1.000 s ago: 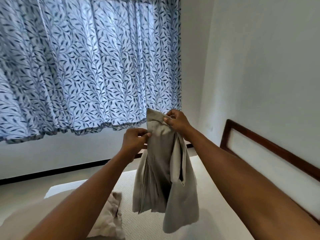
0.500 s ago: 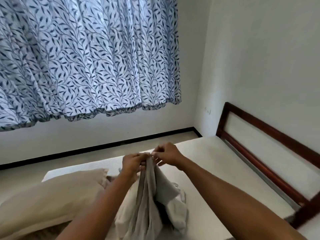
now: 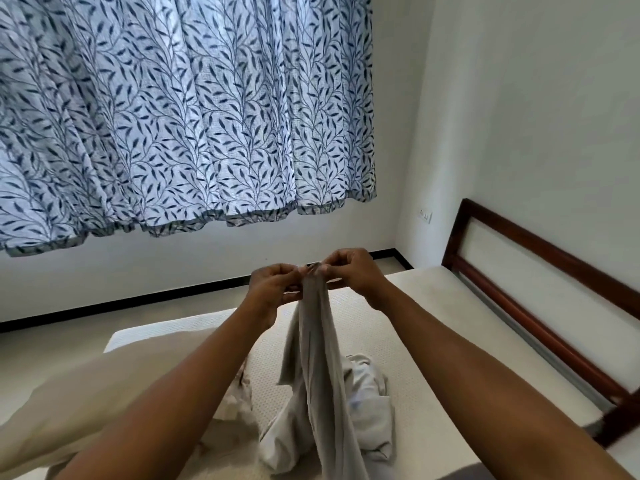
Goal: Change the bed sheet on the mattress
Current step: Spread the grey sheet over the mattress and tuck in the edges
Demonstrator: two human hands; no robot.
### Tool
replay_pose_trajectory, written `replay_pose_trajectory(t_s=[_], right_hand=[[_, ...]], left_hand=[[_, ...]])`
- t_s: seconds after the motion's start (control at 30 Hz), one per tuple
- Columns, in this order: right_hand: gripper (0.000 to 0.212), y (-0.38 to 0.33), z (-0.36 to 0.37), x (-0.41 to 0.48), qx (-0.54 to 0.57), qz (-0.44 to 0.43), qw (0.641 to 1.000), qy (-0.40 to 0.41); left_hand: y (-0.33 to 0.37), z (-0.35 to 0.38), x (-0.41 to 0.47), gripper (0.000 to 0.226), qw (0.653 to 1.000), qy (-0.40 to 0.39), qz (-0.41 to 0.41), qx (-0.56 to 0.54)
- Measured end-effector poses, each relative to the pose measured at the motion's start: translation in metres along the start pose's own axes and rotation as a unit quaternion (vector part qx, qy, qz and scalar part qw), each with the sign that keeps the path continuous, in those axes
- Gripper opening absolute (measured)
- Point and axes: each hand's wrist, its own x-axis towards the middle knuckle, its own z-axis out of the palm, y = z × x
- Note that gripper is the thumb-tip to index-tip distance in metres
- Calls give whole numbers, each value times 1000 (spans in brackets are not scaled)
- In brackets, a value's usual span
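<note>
Left grip [image 3: 273,289]: I see its fingers curled, pinching the sheet [image 3: 317,344] at its top edge.
Right grip [image 3: 356,271]: pinches the same edge, just beside the left, likely hunting a corner.
Sheet: hangs bunched from both grips, its tail heaped on the mattress [image 3: 408,317].
Why held high: I judge gravity lets the folds fall open.
Pillow [image 3: 104,393]: lies left, beside the heap.

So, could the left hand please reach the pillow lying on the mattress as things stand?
Probably yes, but not while occupied: the left hand pinches the grey bed sheet together with the right hand. The pillow lies close by the left forearm with nothing between them, so letting go should suffice.
</note>
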Motion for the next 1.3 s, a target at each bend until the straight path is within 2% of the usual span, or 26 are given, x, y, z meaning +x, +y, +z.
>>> replay_pose_trajectory(t_s=[0.1,0.2,0.27,0.33,0.4,0.47,0.5,0.53,0.57,0.6,0.67,0.7,0.73,0.8,0.93,0.97,1.07,1.13,1.23,1.3], right_hand=[[20,7,0,6,31,80,995,55],[30,2,-4,11,-5,83,986,146],[31,-12,-13,17,-26,56,975,211],[33,-31,-24,26,-4,27,971,239],[35,-56,-35,34,-3,2,976,218],[27,-77,-38,40,-20,-30,988,153],[23,-86,-37,42,-32,-43,992,110],[19,-94,-33,43,-51,-58,995,68],[15,-100,-27,43,-78,-72,994,30],[12,-103,-22,43,-109,-85,990,1],[13,-103,-11,42,-158,-109,980,-43],[15,-101,-7,40,-174,-122,975,-59],[16,-98,-5,38,-181,-135,972,-71],[16,-92,-4,34,-178,-152,970,-74],[13,-94,-14,31,-151,-138,978,-31],[12,-98,-19,31,-146,-137,980,-15],[8,-115,-38,31,-103,-152,982,47],[6,-127,-51,31,-33,-160,982,92],[11,-129,-72,32,19,-168,971,169],[5,-115,-83,29,25,-154,966,205]], left_hand=[[-11,-17,2,13,999,34,-10,-18],[-34,-38,1,13,997,58,-43,-25],[-56,-55,-3,18,992,91,-38,77],[-89,-76,-7,25,953,95,-46,285],[-116,-90,-17,25,889,33,-149,431],[-126,-89,-26,13,841,-10,-272,468],[-119,-83,-24,26,825,-12,-287,486],[-109,-73,-19,39,820,-4,-265,507],[-90,-58,-14,47,827,4,-205,523],[-69,-44,-10,56,845,2,-111,522],[-17,-15,-9,71,917,-9,48,396],[6,-1,-8,67,940,-11,113,323],[24,8,-5,58,947,-12,171,273],[53,20,-1,49,938,-3,247,243],[52,18,0,24,963,-39,194,182],[42,13,0,28,967,-47,178,177],[18,-1,1,59,979,-67,133,136],[7,-10,1,59,985,-99,76,121],[-10,-22,-1,38,967,-145,13,208],[-22,-29,0,29,943,-120,17,310]])
